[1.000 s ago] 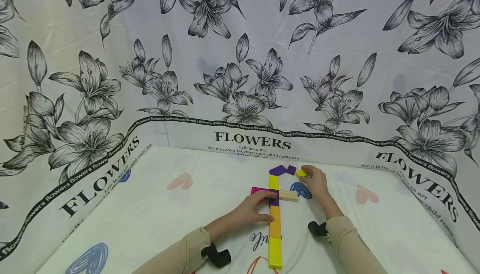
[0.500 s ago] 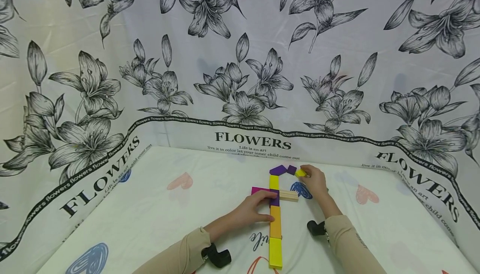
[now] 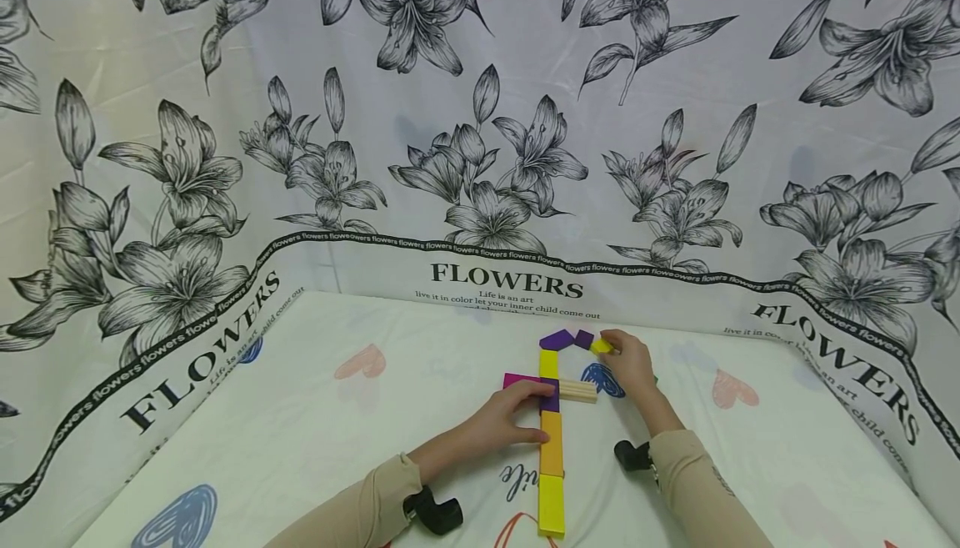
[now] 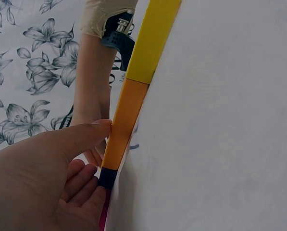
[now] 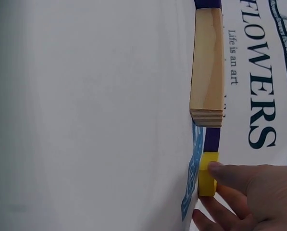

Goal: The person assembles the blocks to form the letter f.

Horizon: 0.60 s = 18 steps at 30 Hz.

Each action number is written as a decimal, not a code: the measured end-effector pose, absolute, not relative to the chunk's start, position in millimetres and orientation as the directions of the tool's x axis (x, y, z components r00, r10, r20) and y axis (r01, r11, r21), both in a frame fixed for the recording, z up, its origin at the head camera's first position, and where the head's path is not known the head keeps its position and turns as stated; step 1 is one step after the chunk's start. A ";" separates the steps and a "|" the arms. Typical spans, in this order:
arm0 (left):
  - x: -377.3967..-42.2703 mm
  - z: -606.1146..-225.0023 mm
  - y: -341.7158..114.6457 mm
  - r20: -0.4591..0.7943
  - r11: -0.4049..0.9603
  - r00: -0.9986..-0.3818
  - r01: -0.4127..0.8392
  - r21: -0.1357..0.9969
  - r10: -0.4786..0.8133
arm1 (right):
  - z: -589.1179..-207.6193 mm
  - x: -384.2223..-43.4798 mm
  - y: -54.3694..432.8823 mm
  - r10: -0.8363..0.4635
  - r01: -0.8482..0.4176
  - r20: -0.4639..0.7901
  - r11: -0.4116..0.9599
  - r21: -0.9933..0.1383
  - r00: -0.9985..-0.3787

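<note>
Flat coloured blocks form a pattern on the white cloth. In the head view, my right hand point(image 3: 632, 366) pinches a small yellow block point(image 3: 601, 347) at the far right end, beside a small dark purple block point(image 3: 583, 339). In the right wrist view, the thumb lies on this yellow block point(image 5: 207, 185). My left hand point(image 3: 495, 421) rests at the column, thumb touching an orange block point(image 3: 551, 446) and fingertips at a purple block point(image 3: 552, 404). A pointed purple block point(image 3: 557, 340) and yellow block point(image 3: 549, 363) top the column; another yellow block point(image 3: 551, 506) ends it nearest me.
A magenta block point(image 3: 516, 380) juts left, partly behind my left hand. Pale wooden planks point(image 3: 577, 391) stick out to the right of the column. A flower-printed curtain point(image 3: 495, 156) surrounds the cloth-covered surface point(image 3: 300, 414). Each wrist wears a black camera mount point(image 3: 633, 456).
The yellow block in my right hand has shifted very slightly left, closer to the small dark purple block. My left hand and the other blocks stay where they were.
</note>
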<state>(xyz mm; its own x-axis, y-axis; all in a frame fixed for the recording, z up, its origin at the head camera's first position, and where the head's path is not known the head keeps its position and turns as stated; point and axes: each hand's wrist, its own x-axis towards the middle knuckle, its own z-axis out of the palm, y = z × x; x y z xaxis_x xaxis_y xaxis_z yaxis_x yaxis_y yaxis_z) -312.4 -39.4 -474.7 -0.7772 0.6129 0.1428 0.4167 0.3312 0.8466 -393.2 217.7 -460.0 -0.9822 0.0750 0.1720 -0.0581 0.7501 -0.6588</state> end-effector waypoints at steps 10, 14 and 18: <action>-313.1 -475.9 -38.6 0.145 0.333 -0.775 0.422 0.843 0.615 | -461.1 -391.2 218.0 0.077 -0.043 0.159 0.768 -0.639 -0.984; -313.4 -475.8 -38.7 0.142 0.331 -0.777 0.416 0.847 0.614 | -460.0 -391.1 216.8 0.066 -0.044 0.151 0.778 -0.627 -0.986; -313.4 -475.1 -38.9 0.130 0.342 -0.781 0.409 0.846 0.611 | -459.1 -390.8 214.6 0.054 -0.041 0.135 0.785 -0.618 -0.989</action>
<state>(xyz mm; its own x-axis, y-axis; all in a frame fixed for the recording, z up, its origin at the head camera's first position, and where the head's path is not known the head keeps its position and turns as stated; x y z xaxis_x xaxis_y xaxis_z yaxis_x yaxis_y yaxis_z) -313.4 -38.9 -475.1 -0.7808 0.6111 0.1300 0.4086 0.3422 0.8461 -390.8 214.6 -459.1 -0.9893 0.0541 0.1351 -0.0414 0.7853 -0.6178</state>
